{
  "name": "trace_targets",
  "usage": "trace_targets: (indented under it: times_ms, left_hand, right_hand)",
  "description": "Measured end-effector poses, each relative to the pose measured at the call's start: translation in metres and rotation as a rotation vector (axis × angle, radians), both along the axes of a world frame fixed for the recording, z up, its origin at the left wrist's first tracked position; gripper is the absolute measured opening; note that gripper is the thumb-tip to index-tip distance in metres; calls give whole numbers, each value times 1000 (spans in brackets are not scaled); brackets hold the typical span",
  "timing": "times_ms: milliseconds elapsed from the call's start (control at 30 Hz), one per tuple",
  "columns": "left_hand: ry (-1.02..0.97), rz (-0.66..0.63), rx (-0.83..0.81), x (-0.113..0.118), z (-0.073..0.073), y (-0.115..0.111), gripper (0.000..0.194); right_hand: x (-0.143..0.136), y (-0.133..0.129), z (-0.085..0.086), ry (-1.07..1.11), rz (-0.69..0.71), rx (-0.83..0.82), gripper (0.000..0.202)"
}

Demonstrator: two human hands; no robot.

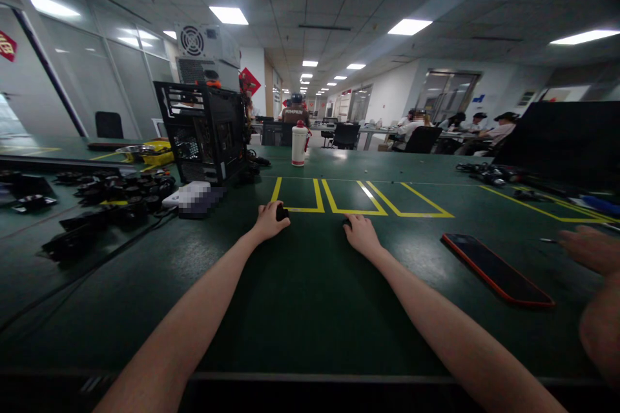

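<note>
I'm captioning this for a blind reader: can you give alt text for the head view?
Both hands rest on a green table, the left hand gripping a small black object, the right hand flat. A phone lies to the right.

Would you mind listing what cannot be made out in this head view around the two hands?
- Small black object: mostly covered by the left hand; its kind is unclear.
- Right hand: a dark bit at its fingertips, too small to identify or judge the grip.
- Pixelated block beside the black open computer case: blurred out.
- Another person's hand: cut by the right edge.
</note>
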State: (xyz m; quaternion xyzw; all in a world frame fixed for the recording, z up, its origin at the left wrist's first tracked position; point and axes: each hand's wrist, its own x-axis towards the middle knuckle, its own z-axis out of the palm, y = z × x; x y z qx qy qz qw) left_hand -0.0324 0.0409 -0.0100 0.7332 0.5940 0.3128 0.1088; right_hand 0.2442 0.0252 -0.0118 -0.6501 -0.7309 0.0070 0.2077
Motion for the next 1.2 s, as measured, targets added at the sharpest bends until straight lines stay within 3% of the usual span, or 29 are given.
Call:
trace_targets:
  times_ms: [367,500,633,767,833,967,1067,1200]
  left_hand:
    - [-108,176,-27,-21,-3,10,57]
    - [-134,181,-48,-20,-1,8,56]
    - [-160,138,-76,-13,4,-7,57]
    - [-165,3,-96,0,10,-48,60]
    - [-149,-119,-96,7,15,-81,59]
    - [-152,-341,-189,12,30,-160,58]
    - [-189,-418,-289,6,39,-209,60]
    - [-226,-405,-351,-6,37,-244,63]
  right_hand:
    - [9,2,0,3,-68,-11,42]
    - [5,-2,4,14,-21,1,40]
    - [-16,-20,13,33,87,14,34]
    - [-44,-66,29,148,370,-9,25]
    - [-52,-99,40,138,513,-59,27]
    - [-53,-168,56,110,632,-207,31]
    - [-53,-204,50,257,629,-290,38]
    - [-70,-220,25,436,662,-304,46]
